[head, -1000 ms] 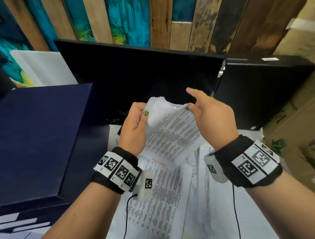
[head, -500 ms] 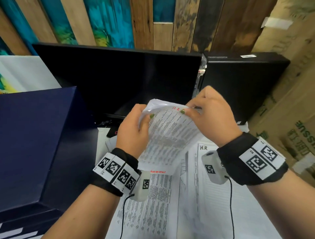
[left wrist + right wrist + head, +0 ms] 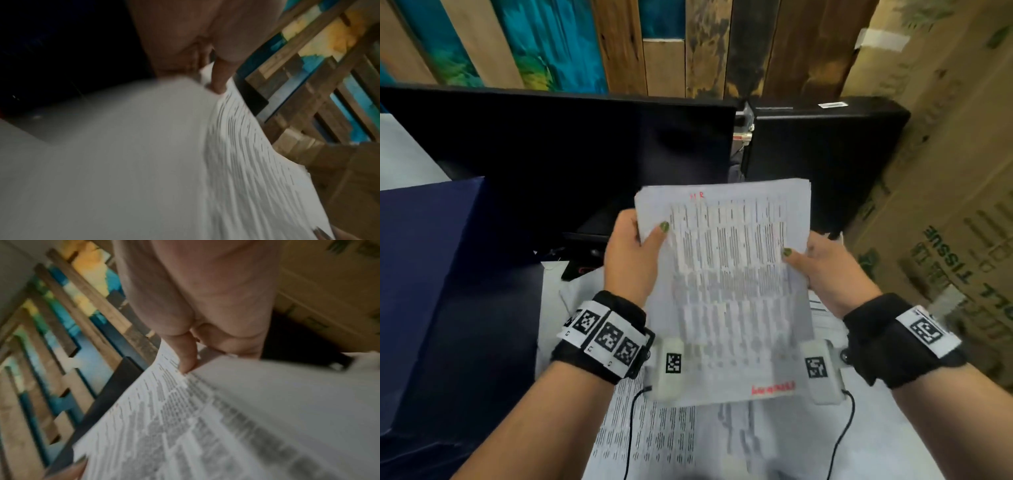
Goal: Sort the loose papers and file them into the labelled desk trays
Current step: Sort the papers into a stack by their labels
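Note:
A stack of printed pages [image 3: 726,291] with red "HR" writing at its top is held up flat in front of me. My left hand [image 3: 635,253] pinches its left edge, thumb on the front; my right hand [image 3: 822,263] pinches its right edge the same way. The left wrist view shows the left hand [image 3: 216,78] with its thumb on the fanned pages [image 3: 246,146]. In the right wrist view the right hand [image 3: 185,356] has its thumb on the printed sheet [image 3: 185,426]. More loose printed papers [image 3: 661,442] lie on the desk below. No labelled trays are in view.
A dark monitor [image 3: 558,154] stands behind the papers, a black box [image 3: 822,150] to its right. A navy box [image 3: 431,274] fills the left. Cardboard cartons [image 3: 945,205] stand at the right. Painted wooden planks [image 3: 619,44] form the back wall.
The curled top of the stack has been straightened and the stack lifted flat. Both hands slid from its top corners to its side edges.

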